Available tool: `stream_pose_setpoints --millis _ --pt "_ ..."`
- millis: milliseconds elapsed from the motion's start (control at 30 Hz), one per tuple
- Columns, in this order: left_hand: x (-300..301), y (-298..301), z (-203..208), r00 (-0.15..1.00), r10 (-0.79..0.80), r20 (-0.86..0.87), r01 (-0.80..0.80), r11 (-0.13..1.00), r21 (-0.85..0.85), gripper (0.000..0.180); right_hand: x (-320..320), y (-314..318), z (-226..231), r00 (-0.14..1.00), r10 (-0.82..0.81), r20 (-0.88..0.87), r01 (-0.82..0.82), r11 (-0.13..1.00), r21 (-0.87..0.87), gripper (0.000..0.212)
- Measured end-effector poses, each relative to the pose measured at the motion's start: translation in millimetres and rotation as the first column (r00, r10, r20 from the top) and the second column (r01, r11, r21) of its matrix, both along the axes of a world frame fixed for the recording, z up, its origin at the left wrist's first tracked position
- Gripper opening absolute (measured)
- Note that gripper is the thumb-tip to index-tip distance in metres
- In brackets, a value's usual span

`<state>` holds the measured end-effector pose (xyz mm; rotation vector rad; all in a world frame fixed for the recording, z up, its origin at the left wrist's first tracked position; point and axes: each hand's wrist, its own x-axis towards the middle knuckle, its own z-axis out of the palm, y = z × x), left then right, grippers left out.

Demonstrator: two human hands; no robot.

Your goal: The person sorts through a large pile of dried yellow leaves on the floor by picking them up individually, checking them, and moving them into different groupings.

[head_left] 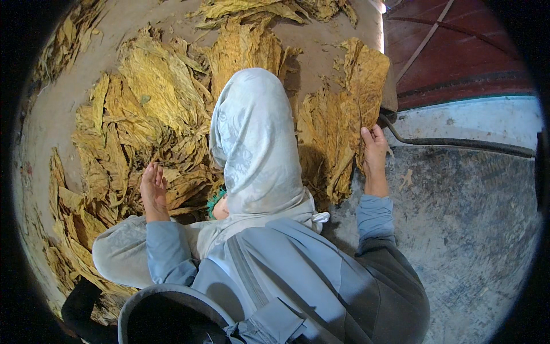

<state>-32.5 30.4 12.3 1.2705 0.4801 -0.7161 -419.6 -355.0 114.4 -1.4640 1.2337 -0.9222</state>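
Note:
My right hand (pixel 374 150) pinches the edge of a large dried tobacco leaf (pixel 366 74), thumb and fingers closed near its stem end. This leaf is yellow-brown and stands up over more leaves (pixel 323 129) on the right of my knee. My left hand (pixel 153 192) is raised at the left, its fingers slightly curled and apart, with nothing visible in them. Beside and beyond it lies a wide heap of dried tobacco leaves (pixel 157 86), crumpled and golden, with darker brown ends toward me. Another bunch of leaves (pixel 243 49) lies straight ahead, partly hidden by my knee.
My cloth-covered knee (pixel 255 132) rises in the middle. More leaves (pixel 252 8) lie at the far edge. On the right are a grey worn floor (pixel 458 212), a dark bent rod (pixel 464 143) and a dark red panel (pixel 452 51). A black-clothed limb (pixel 83 307) shows at lower left.

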Motion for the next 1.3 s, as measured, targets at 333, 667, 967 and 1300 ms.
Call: stream_pose_setpoints --millis 333,667,967,1300 --pt "-1.9 1.6 -0.9 1.0 -0.008 0.024 0.008 1.0 -0.009 0.047 -64.2 -5.5 -38.1 0.963 -0.17 -0.21 0.192 0.977 0.09 0.036" --pt "3.3 8.7 -3.0 1.0 0.013 0.001 -0.013 1.0 0.0 0.044 -102.0 12.2 -97.4 0.854 -0.23 -0.467 0.441 0.796 0.415 0.043" --pt "0.2 0.6 -2.8 1.0 0.015 0.006 -0.016 0.999 0.03 0.043 -109.2 -49.4 -119.8 0.502 0.093 -0.86 0.282 0.922 0.264 0.046" --pt "5.3 4.6 0.3 0.992 0.126 0.01 -0.126 0.99 0.055 0.027 -161.1 -49.5 -151.4 0.6 -0.139 -0.788 0.195 0.981 -0.024 0.056"
